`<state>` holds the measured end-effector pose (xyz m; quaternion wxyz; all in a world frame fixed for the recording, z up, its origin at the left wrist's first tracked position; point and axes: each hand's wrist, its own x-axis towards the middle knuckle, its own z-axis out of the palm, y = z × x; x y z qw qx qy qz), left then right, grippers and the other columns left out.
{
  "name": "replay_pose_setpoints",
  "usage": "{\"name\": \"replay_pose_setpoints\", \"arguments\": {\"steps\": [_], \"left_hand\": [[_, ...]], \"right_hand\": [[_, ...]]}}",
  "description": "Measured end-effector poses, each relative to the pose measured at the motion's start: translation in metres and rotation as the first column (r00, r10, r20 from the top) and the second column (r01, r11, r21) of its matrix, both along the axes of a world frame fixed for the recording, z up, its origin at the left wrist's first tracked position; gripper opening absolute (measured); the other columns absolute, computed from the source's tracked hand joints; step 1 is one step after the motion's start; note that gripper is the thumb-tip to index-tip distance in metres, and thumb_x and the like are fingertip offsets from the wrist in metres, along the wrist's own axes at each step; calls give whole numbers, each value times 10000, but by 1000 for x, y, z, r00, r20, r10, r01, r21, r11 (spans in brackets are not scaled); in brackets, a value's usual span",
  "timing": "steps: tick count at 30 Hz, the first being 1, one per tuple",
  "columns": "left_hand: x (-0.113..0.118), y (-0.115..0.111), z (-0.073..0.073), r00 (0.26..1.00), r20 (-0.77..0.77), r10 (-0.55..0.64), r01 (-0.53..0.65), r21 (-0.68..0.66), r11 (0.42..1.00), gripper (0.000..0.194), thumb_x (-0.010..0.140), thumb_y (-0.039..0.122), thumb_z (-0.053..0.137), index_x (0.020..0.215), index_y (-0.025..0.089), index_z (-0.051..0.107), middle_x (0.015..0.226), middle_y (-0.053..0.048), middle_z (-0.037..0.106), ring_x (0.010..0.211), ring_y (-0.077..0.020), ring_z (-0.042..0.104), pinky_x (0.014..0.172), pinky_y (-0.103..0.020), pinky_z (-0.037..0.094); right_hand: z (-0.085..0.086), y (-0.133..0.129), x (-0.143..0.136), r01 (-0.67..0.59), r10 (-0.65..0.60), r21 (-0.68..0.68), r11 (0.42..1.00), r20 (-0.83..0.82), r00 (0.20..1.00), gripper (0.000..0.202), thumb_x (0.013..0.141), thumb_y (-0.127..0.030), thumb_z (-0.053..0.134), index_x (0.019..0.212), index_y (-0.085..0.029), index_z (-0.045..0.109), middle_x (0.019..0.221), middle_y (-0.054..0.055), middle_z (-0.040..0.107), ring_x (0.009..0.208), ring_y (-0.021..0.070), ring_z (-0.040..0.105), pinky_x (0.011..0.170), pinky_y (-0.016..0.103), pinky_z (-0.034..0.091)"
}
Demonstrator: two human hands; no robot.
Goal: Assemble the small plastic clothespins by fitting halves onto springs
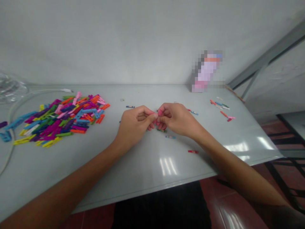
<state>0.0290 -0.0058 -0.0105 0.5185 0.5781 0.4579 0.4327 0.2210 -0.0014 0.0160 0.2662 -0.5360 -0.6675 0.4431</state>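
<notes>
My left hand and my right hand meet over the middle of the table, fingertips pinched together. Whatever small piece they hold is mostly hidden by the fingers; a bit of pink shows there, and I cannot tell whether it is skin or plastic. Beneath and around the hands lie small clothespins or clothespin pieces: a green one, a light blue one, a red one and a dark blue one. To the left spreads a heap of many-coloured plastic clothespins.
A white cable curves along the left side near a clear plastic bag. Several loose coloured pieces lie at the right. A blurred box leans on the back wall. The table's front edge runs close to my body.
</notes>
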Motion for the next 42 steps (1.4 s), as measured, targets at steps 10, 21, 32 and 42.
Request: {"name": "replay_pose_setpoints", "arguments": {"steps": [10,21,32,42], "left_hand": [[1,-2,3,999,-15,30,-29,31,999,153,930,289,834,854,181,756,657,-5,754,580,-147,706,576,-244,567],[2,-6,3,998,-7,62,-61,59,996,126,913,286,829,852,202,758,657,6,755,583,-148,705,575,-247,571],[-1,-3,2,998,-1,55,-55,62,997,102,930,236,817,860,182,767,664,0,769,579,-139,705,579,-233,559],[-6,2,-2,997,81,0,-3,28,1000,173,964,319,827,901,169,771,674,-14,748,593,-145,685,598,-246,553]], "right_hand": [[2,2,1,27,-54,-146,989,-190,980,202,916,-11,730,847,-186,656,673,9,784,611,162,778,581,241,633],[1,4,2,19,-93,-244,969,-294,951,203,883,-59,846,829,-169,684,659,26,797,604,160,783,584,231,648],[2,1,-4,56,-119,-212,976,-301,946,220,875,11,752,762,-169,694,624,11,781,561,136,770,546,189,634],[-4,3,0,46,-77,-115,992,-285,956,325,867,-266,927,971,-217,623,701,6,811,626,197,803,547,252,639]]}}
